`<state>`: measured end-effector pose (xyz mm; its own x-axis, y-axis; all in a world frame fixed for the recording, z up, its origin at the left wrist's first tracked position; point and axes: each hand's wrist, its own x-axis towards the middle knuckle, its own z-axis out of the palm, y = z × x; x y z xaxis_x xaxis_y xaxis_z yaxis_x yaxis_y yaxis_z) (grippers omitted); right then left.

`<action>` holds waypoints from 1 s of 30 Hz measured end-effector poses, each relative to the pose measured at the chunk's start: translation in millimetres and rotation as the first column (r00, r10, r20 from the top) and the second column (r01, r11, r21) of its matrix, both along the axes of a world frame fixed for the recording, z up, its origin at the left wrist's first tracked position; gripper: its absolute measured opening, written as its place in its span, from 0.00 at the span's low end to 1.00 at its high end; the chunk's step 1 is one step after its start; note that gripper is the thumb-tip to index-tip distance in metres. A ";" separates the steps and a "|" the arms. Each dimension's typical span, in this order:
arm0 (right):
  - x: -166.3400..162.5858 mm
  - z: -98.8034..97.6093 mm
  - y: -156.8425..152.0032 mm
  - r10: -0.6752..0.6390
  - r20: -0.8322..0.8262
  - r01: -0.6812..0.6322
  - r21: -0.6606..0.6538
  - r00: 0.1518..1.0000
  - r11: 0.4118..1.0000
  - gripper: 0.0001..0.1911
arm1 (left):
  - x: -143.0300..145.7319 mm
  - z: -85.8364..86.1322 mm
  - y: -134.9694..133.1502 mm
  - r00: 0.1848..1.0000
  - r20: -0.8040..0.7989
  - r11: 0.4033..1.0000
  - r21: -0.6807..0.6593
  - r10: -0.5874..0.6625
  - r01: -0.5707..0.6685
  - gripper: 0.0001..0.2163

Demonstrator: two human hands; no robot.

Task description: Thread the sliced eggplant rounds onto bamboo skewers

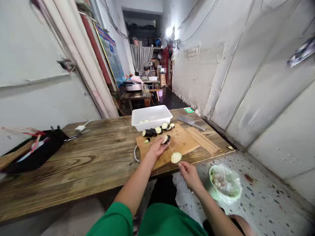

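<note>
- A black bag [34, 154] lies at the far left of the long wooden table [93, 160].
- The left hand [157, 148] rests on the wooden cutting board [180, 141], fingers closed on a dark-skinned eggplant slice [165, 139].
- A white plastic tub [151, 117] stands behind the board, more cut eggplant pieces [157, 130] before it.
- A thin bamboo skewer [170, 148] carries a pale round eggplant slice [176, 157].
- The right hand [190, 173] pinches the skewer's near end.
- Loose bamboo skewers [203, 140] and a steel cleaver [190, 122] lie farther right.
</note>
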<state>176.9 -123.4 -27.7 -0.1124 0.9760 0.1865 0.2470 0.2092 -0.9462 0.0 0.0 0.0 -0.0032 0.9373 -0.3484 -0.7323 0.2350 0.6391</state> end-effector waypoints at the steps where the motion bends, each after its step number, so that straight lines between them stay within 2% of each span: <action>1: 0.2 0.5 -0.1 -0.003 0.008 0.003 0.008 1.000 1.000 0.19 | 0.6 1.8 -0.4 1.000 0.001 1.000 -0.002 0.010 -0.010 0.05; 11: 0.3 0.6 0.3 -0.021 0.018 0.022 -0.017 1.000 1.000 0.19 | 6.9 6.9 -4.2 0.997 -0.071 0.999 -0.004 0.036 -0.036 0.06; 22: -0.4 1.2 1.1 -0.030 0.059 0.029 0.013 0.998 0.999 0.19 | 4.8 10.6 -1.3 0.990 -0.127 0.998 0.020 0.066 -0.064 0.06; 30: -0.8 6.4 1.9 -0.016 0.079 0.013 0.041 0.997 0.999 0.19 | 2.4 4.0 2.1 0.990 -0.129 0.997 0.065 0.060 -0.052 0.06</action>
<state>176.2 -121.5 -21.3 -0.1142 0.9695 0.2168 0.3240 0.2427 -0.9144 2.4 2.1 4.0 -0.0977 0.9539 -0.2838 -0.6524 0.1539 0.7421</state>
